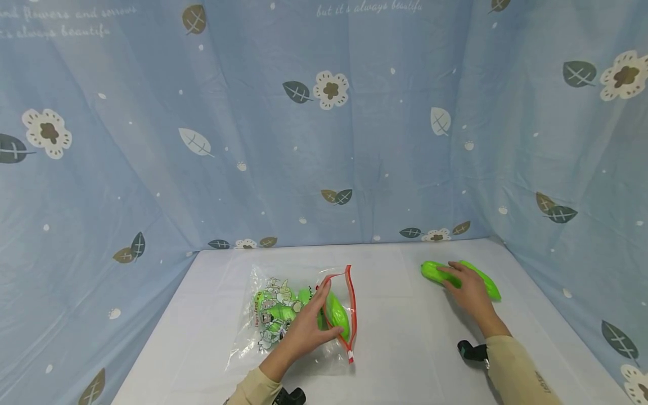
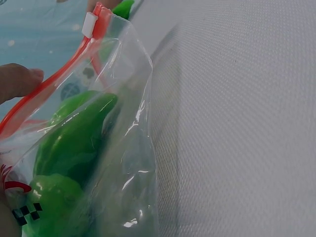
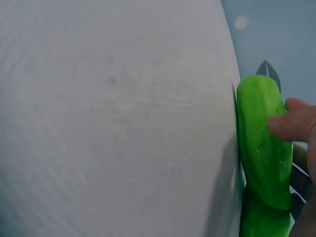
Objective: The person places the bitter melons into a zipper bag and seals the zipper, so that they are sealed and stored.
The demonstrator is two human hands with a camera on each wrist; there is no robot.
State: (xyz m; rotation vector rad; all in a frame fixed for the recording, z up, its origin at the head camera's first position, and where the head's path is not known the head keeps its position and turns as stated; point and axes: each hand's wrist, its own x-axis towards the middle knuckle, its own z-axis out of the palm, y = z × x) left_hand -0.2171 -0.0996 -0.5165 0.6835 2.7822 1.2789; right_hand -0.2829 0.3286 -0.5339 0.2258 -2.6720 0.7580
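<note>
Both hands are in our view: the left hand [image 1: 306, 333] spreads thumb and fingers apart along the mouth of a clear zip bag [image 1: 244, 344], and the right hand [image 1: 468, 292], well to the right of the bag, grips a green cucumber-like piece [image 1: 433, 271] between thumb and fingers. Behind the bag hangs a blue flowered curtain [image 1: 263, 140]; beneath it is a white table [image 1: 400, 343]. The bag's mouth faces right, and several green pieces show through its printed plastic. We judge the thin plastic could sag and narrow the mouth if the left hand slackened. One green piece [image 1: 338, 316] lies right at the opening, so a tilt of the bag could let it slip out. Farther from the bag than the gripped piece lies a second green piece [image 1: 487, 284], which a careless knuckle could knock away. Glossy skin could make the gripped piece slide from the fingers. Smallest, the white slider [image 1: 350, 355] at the near end of the bag's red rim [image 1: 353, 304] could snag something passing there.
</note>
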